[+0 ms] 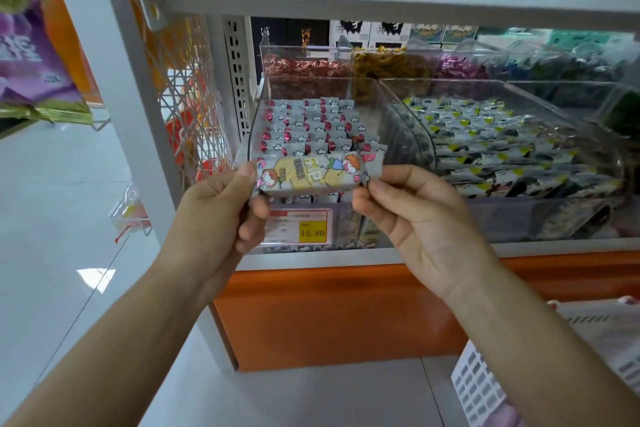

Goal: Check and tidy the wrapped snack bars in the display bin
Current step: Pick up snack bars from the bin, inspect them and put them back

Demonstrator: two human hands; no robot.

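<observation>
A wrapped snack bar point(311, 173) with cartoon children printed on its pale wrapper is held level in front of the clear display bin point(256, 107). My left hand point(221, 204) pinches its left end between thumb and fingers. My right hand point(408, 204) pinches its right end the same way. Behind the bar, several rows of matching snack bars point(311, 128) stand on edge inside the bin, their red-and-white ends facing up.
A yellow price tag point(311, 230) reading 15.80 is on the bin front. A second clear bin point(502, 146) of black-and-yellow packets sits to the right. A shelf point(381, 0) hangs overhead; an orange base point(329, 315) is below. A white basket point(485, 388) stands at lower right.
</observation>
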